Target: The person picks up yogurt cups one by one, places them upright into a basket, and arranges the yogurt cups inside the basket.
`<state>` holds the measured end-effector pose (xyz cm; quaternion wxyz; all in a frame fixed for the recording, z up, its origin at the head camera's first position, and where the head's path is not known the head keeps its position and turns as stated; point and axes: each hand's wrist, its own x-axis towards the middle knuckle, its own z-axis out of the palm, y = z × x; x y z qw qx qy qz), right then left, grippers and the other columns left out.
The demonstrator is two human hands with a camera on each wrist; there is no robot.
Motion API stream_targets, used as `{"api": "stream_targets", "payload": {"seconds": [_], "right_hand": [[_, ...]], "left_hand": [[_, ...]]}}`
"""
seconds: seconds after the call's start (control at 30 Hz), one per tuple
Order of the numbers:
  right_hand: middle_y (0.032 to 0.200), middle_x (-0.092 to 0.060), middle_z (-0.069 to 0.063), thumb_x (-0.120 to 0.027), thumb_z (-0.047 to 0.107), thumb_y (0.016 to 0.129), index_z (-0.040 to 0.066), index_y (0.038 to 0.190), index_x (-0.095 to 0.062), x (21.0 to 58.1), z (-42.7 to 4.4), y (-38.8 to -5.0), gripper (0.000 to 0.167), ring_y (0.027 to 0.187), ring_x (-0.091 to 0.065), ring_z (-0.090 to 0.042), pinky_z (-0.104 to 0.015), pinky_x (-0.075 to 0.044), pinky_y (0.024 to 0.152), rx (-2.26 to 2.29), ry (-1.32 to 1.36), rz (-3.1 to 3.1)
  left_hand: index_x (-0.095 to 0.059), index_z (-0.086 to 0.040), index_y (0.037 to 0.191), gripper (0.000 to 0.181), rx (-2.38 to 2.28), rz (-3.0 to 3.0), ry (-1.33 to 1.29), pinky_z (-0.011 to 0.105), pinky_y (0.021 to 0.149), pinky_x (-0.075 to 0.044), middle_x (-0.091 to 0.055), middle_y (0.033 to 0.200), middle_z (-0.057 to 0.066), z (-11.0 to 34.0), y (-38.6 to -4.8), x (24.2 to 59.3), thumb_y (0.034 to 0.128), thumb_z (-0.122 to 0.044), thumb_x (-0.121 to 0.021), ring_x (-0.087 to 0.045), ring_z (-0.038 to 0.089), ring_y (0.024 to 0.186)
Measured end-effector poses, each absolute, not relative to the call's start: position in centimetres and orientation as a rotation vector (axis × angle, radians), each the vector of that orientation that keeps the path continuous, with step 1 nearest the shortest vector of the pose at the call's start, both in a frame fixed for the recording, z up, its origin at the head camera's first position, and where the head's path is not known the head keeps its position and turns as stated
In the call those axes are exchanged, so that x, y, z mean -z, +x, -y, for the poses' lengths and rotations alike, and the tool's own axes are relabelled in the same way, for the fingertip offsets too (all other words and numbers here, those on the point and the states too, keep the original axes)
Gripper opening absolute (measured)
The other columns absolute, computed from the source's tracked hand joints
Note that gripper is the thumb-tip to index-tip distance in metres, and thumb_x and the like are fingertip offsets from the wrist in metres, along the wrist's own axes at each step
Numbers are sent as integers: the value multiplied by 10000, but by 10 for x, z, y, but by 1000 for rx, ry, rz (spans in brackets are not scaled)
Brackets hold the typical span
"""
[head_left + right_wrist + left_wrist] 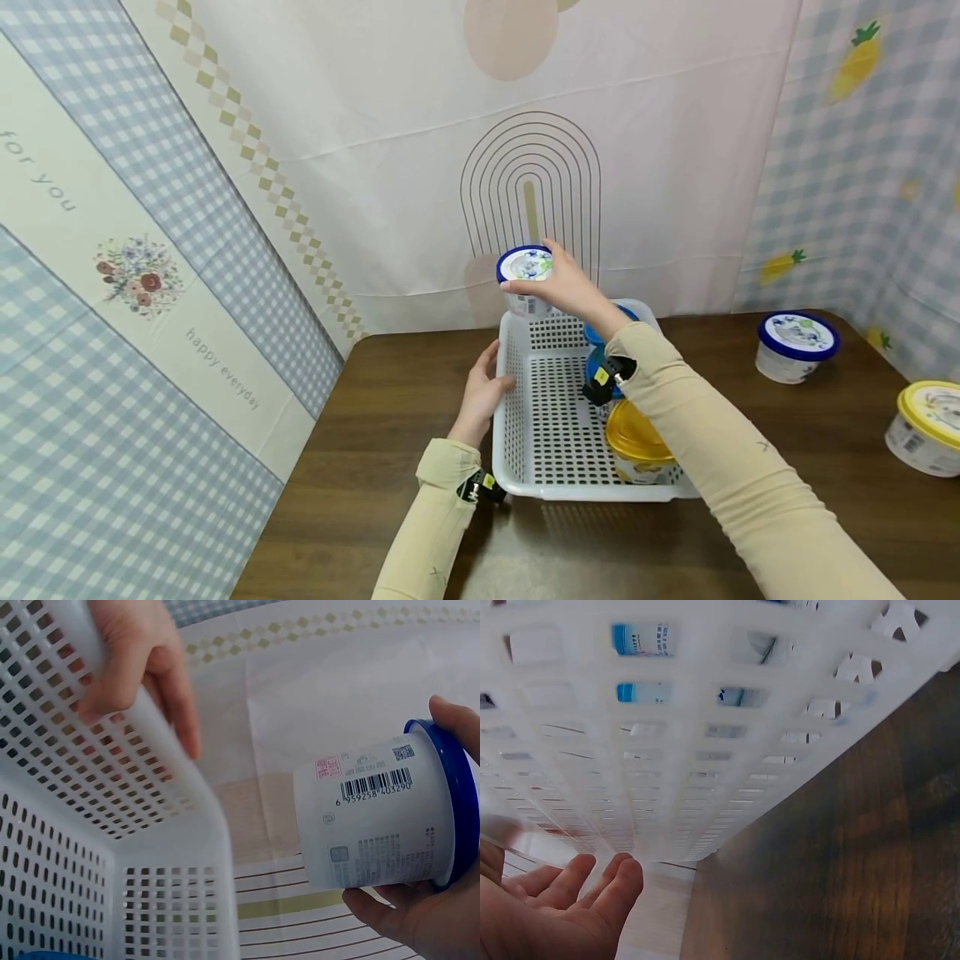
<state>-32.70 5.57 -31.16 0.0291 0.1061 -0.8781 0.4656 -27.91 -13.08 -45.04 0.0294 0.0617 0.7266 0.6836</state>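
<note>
A white plastic tub with a dark blue lid (525, 265) is held in my right hand (567, 287), thumb and fingers on opposite sides. It is in the air over the back left corner of a white perforated basket (551, 392). The right wrist view shows the barcode side of this tub (375, 817). My left hand (480, 396) grips the basket's left wall, thumb over the rim and fingers outside. Inside along the right side are blue-lidded tubs (596, 360) and a yellow-lidded tub (639, 433), partly hidden by my right arm.
Farther right on the wooden table (405, 392) stand another blue-lidded tub (797, 346) and a white tub with a yellow lid (930, 427). A patterned cloth (405, 167) hangs behind the table, and checked cloth covers both sides.
</note>
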Motion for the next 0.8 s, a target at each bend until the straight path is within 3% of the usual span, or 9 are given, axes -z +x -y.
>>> {"api": "stream_targets", "payload": {"seconds": [0.27,0.5,0.8], "right_hand": [[1637,-155,-231,-795,581,776,102,1624,-56,323,-43,-326,1223,1463,-259,-428,-614,-283,1142,-1404,253,2727],[1611,-188,-266,-786,582,786,65,1614,-76,330,-29,-330,1208,1453,-272,-435,-592,-295,1145,-1406,168,2724],[1618,-136,-283,-757,582,813,40,1609,-36,345,-26,-336,1204,1455,-248,-464,-620,-299,1132,-1391,69,2760]], "left_hand": [[-341,-144,1578,853,-2130,-2258,173,443,943,-509,-405,1556,152,134,-282,466,781,42,-580,-526,364,1292],[-363,-166,1570,857,-2135,-2266,150,447,946,-512,-436,1538,123,135,-283,469,767,34,-582,-543,337,1275],[-307,-68,1581,841,-2115,-2236,173,464,961,-498,-398,1556,190,131,-265,438,791,79,-556,-485,395,1330]]}}
